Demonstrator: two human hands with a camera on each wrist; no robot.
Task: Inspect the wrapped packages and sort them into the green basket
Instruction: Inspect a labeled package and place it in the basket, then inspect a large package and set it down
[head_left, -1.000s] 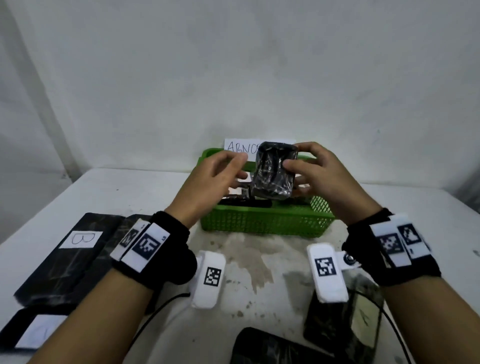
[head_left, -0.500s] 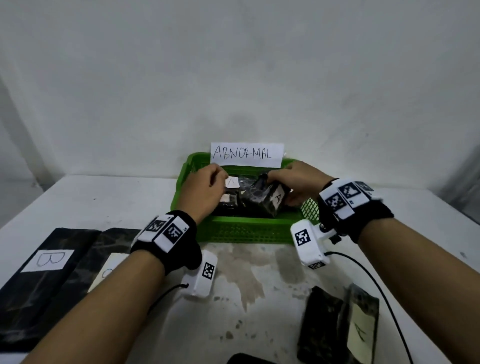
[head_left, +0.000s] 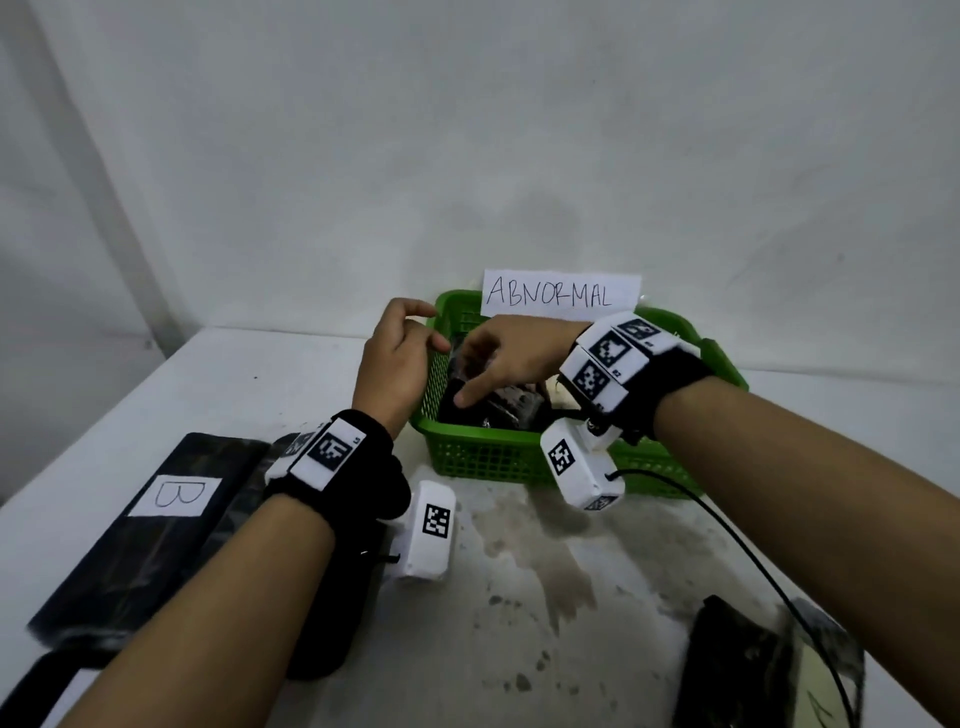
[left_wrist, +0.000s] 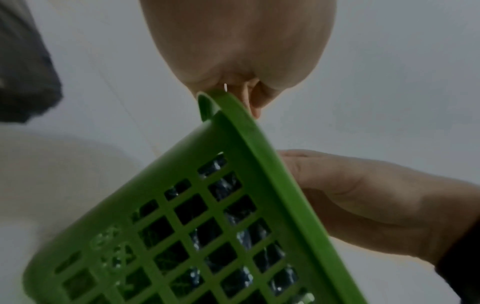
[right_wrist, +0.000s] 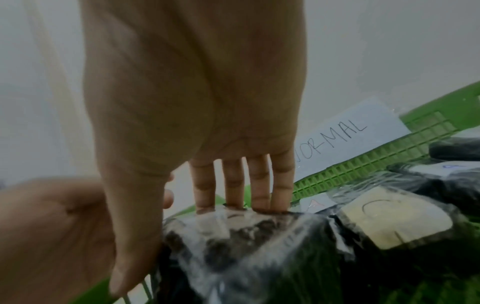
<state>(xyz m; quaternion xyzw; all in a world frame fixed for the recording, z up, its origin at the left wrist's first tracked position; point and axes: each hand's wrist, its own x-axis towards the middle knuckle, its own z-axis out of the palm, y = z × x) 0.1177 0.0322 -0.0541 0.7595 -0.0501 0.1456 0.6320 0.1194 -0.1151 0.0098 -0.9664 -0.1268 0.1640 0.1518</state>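
Fingers (right_wrist: 255, 185) of my right hand (head_left: 511, 358) straight, pressing wrapped package (right_wrist: 246, 242) in green basket (head_left: 488, 457) | left hand (head_left: 395, 358) loose, empty, at basket's left rim | package directly beneath right fingertips; right hand nearer.

We read "ABNORMAL" handwritten on the white paper sign (head_left: 561, 292) at the green plastic basket's (head_left: 498, 457) back rim, "B" on the flat black wrapped package's white label (head_left: 175, 495), and possibly "C" on a yellowish label (right_wrist: 394, 224) inside.
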